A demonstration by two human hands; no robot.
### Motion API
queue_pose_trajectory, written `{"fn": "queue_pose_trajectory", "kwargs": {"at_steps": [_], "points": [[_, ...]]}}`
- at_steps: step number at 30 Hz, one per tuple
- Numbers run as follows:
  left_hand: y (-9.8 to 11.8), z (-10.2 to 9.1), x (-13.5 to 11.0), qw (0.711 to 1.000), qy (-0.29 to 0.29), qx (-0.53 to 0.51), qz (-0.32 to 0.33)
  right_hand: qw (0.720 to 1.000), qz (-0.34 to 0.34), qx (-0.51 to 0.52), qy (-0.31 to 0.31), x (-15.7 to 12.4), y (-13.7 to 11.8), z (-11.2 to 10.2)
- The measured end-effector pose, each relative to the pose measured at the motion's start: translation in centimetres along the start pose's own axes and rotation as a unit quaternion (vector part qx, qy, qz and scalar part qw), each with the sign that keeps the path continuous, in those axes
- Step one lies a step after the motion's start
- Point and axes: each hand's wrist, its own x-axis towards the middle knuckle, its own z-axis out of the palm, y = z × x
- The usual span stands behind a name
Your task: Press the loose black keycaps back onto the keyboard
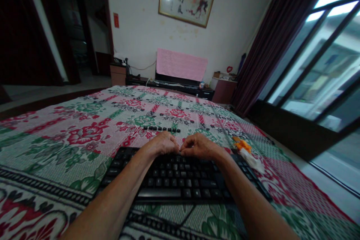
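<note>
A black keyboard (180, 178) lies on a flowered cloth in front of me. Both of my hands rest over its far edge, knuckles up and fingers curled under. My left hand (162, 144) and my right hand (199, 145) meet at the fingertips, pinched together above the top key row. What they pinch is hidden. A short row of loose black keycaps (161, 129) lies on the cloth just beyond the hands.
An orange and white object (246, 152) lies right of the keyboard. The flowered cloth (70, 135) covers a wide flat surface. A pink-draped TV stand (181, 65) is by the far wall; glass doors (323, 63) at right.
</note>
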Motion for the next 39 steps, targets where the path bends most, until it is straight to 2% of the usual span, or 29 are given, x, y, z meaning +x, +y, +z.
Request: {"fn": "queue_pose_trajectory", "kwargs": {"at_steps": [3, 9, 12, 15, 17, 21, 28, 31, 34, 36, 37, 39], "points": [[0.0, 0.4, 0.2, 1.000, 0.011, 0.011, -0.015, 1.000, -0.004, -0.002, -0.004, 0.1, -0.1, 0.0], [-0.1, 0.0, -0.1, 1.000, 0.013, -0.014, 0.016, 0.999, -0.021, 0.037, -0.023, -0.1, 0.0, -0.3], [-0.5, -1.5, -0.5, 1.000, 0.018, 0.017, 0.019, 0.999, -0.003, 0.017, 0.048, 0.5, 0.9, -0.4], [-1.3, -3.5, -0.9, 0.994, 0.031, 0.101, 0.005, 0.987, 0.050, -0.066, 0.135, 2.3, 2.2, -0.3], [-1.8, -4.7, -1.1, 0.991, 0.029, 0.129, -0.016, 0.978, 0.066, -0.128, 0.152, 3.8, 2.7, -0.4], [-2.4, -5.8, -1.3, 0.989, 0.043, 0.135, -0.034, 0.970, 0.091, -0.161, 0.161, 6.2, 3.1, -0.5], [-1.9, -5.6, -1.3, 0.985, 0.063, 0.154, -0.045, 0.967, 0.120, -0.166, 0.153, 7.6, 3.4, 0.0], [-1.8, -5.4, -1.3, 0.986, 0.050, 0.159, -0.028, 0.967, 0.124, -0.158, 0.159, 7.0, 2.8, -0.3], [-1.9, -5.2, -1.3, 0.987, 0.032, 0.155, -0.003, 0.973, 0.108, -0.137, 0.151, 5.2, 1.3, -0.5], [-1.8, -5.1, -1.4, 0.990, 0.019, 0.139, 0.015, 0.984, 0.078, -0.103, 0.122, 3.6, -0.1, -0.4], [-1.8, -5.0, -1.4, 0.991, 0.011, 0.129, 0.024, 0.995, 0.042, -0.044, 0.083, 2.8, -0.7, -0.2], [-1.7, -5.0, -1.5, 0.993, -0.006, 0.114, 0.039, 0.999, 0.023, 0.026, 0.012, 1.5, -1.7, 0.2]]}}
